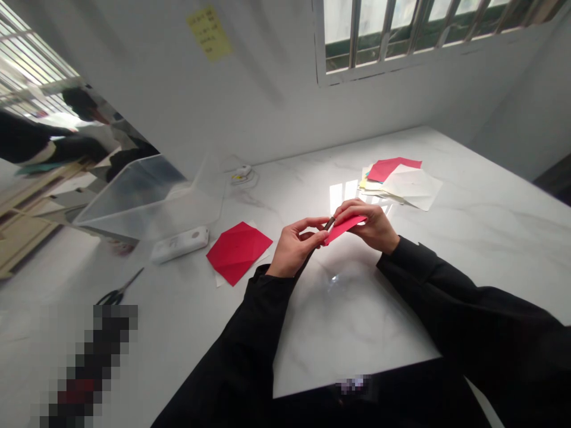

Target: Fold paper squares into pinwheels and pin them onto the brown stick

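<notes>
Both my hands are raised a little above the white marble table (468, 238), close together. My right hand (372, 226) pinches a small folded red paper strip (344, 227). My left hand (297, 245) is closed on the strip's left end, and a thin dark stick-like thing (329, 223) shows between its fingertips; I cannot make out what it is. A larger creased red paper square (238, 251) lies flat on the table to the left of my left hand, on top of a white sheet.
A pile of coloured and white papers (401, 183) lies behind my hands. A clear plastic box (151, 199), a white oblong device (179, 244) and scissors (118, 291) sit at the left. Other people are at the far left. A barred window is above.
</notes>
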Demonstrator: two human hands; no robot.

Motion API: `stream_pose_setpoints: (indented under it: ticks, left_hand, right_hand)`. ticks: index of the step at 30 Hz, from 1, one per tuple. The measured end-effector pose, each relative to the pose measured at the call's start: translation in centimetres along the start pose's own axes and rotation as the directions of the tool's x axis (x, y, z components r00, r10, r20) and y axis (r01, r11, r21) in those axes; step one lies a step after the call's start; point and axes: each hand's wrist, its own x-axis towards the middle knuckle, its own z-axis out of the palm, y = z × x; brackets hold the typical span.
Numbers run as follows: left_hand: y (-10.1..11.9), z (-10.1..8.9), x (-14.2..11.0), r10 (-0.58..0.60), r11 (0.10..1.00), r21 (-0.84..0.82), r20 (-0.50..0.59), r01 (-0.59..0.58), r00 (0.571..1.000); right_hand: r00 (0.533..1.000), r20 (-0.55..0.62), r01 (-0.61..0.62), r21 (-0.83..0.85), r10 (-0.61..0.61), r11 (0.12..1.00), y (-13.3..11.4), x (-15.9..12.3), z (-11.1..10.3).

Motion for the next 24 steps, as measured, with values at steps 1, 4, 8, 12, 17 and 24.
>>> stream_pose_setpoints:
  ticks: [1, 4, 8, 12, 17, 24]
  left_hand:
    - [0.01, 0.02, -0.01, -0.001, 1.0, 0.001, 0.0, 0.001, 1.0]
    - [-0.01, -0.01, -0.01, 0.004, 1.0, 0.007, -0.004, -0.004, 1.0]
    - [-0.05, -0.13, -0.03, 0.008, 1.0, -0.008, 0.01, -0.008, 1.0]
    - [-0.13, -0.16, 0.0, 0.003, 1.0, -0.014, 0.007, -0.003, 1.0]
    - [-0.01, -0.01, -0.01, -0.006, 1.0, -0.017, 0.003, 0.006, 1.0]
    - [0.55, 0.21, -0.27, 0.002, 1.0, -0.008, 0.005, -0.002, 1.0]
  right_hand:
    - [1.0, 0.004, -0.005, 0.01, 0.004, 1.0, -0.02, 0.03, 0.01]
    - [1.0, 0.01, -0.028, 0.028, 0.027, 0.999, -0.17, 0.1, 0.02]
    - [1.0, 0.001, -0.029, 0.029, 0.029, 0.999, -0.4, 0.13, -0.08]
    - [1.0, 0.018, -0.011, 0.029, 0.011, 1.0, -0.43, 0.1, -0.21]
    - [1.0, 0.015, 0.007, 0.034, -0.007, 0.999, -0.27, 0.08, -0.16]
    - [1.0, -0.008, 0.023, 0.013, -0.023, 1.0, -0.39, 0.05, -0.12]
